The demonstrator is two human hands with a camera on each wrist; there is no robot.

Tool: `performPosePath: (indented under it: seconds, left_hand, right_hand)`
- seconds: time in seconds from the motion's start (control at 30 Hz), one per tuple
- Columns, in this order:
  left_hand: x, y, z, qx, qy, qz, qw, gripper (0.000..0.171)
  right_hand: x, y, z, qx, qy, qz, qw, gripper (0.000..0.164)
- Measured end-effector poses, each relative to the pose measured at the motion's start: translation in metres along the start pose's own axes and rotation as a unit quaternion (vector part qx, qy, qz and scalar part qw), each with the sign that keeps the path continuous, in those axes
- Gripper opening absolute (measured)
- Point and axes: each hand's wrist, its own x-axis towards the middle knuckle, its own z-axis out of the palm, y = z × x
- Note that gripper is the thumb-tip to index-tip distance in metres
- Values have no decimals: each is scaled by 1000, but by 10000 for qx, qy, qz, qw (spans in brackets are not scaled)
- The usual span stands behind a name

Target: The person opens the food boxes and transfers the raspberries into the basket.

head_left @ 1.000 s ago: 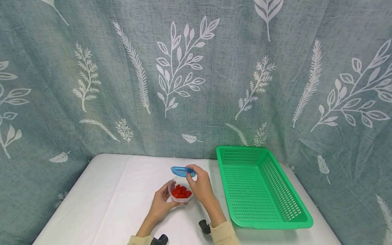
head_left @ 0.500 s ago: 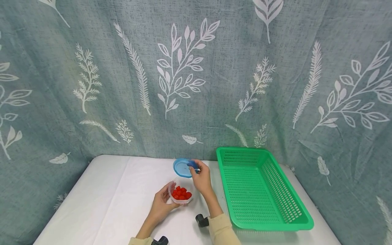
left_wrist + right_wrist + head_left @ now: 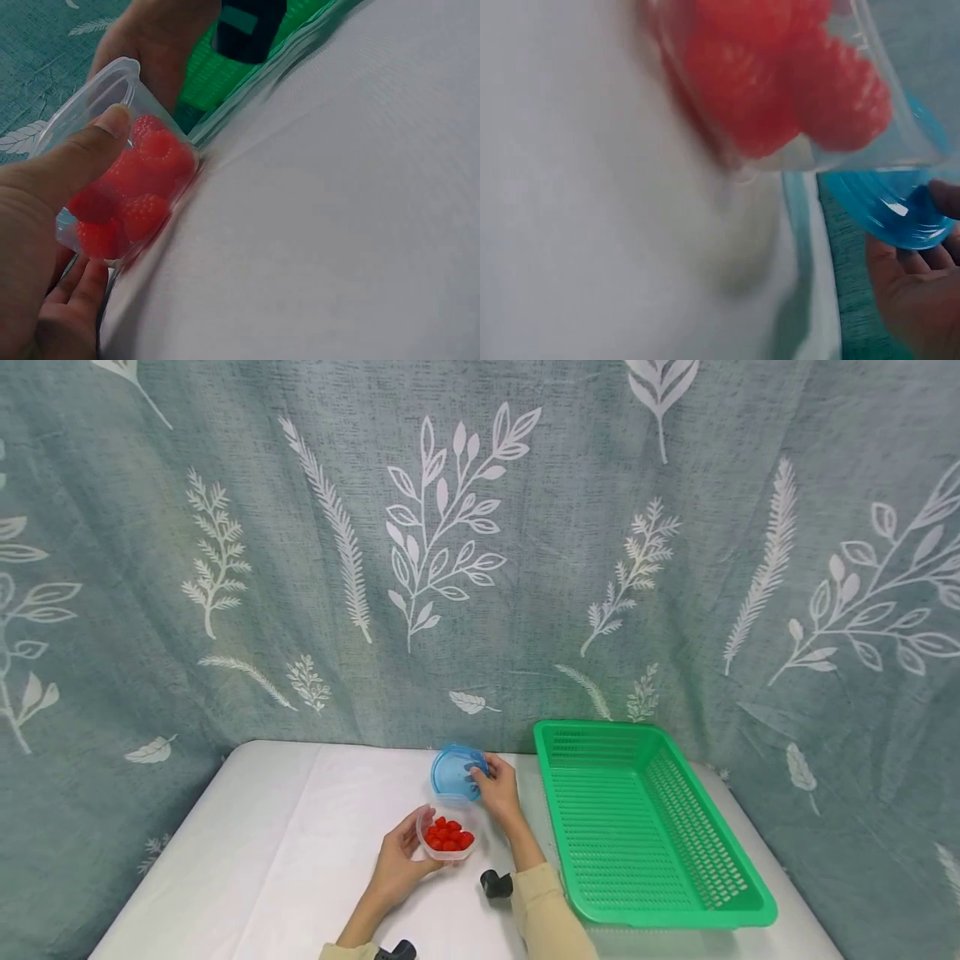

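A clear tub (image 3: 447,855) of red raspberries (image 3: 450,837) sits mid-bench (image 3: 300,860), mouth upward, with no plain long axis. The left hand (image 3: 397,860) grips its side; only the left wrist view shows the thumb laid along the clear wall. Just beyond, the right hand (image 3: 501,789) pinches a blue lid (image 3: 452,770), its broad face toward the head camera; one second ago it showed nearly edge-on. A green basket (image 3: 615,835) stands right of both.

No readable text, brand or number on tub (image 3: 448,855), lid (image 3: 452,770), basket (image 3: 622,835), table (image 3: 255,843) or curtain (image 3: 540,610). Teal patch (image 3: 240,20) on black wrist camera (image 3: 251,46), left wrist view: no characters legible.
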Motion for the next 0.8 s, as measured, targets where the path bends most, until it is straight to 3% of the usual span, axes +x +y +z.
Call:
performPosePath:
  seconds: [0.17, 0.4, 0.6, 0.8]
  left_hand:
    - [0, 0, 0, -18, -27, 59, 10000, 86]
    - [1, 0, -1, -11, 36, 38, 10000, 87]
    - [2, -3, -1, -15, 18, 68, 10000, 86]
    - [1, -4, -1, 79, -1, 126, 9999, 85]
  right_hand:
    - [8, 12, 1, -371, -269, 475, 9978, 36]
    - [19, 18, 8, -885, -341, 1209, 9881, 40]
    - [20, 16, 11, -1441, -179, 1199, 9821, 40]
    - [15, 11, 9, -2075, 29, 778, 9751, 30]
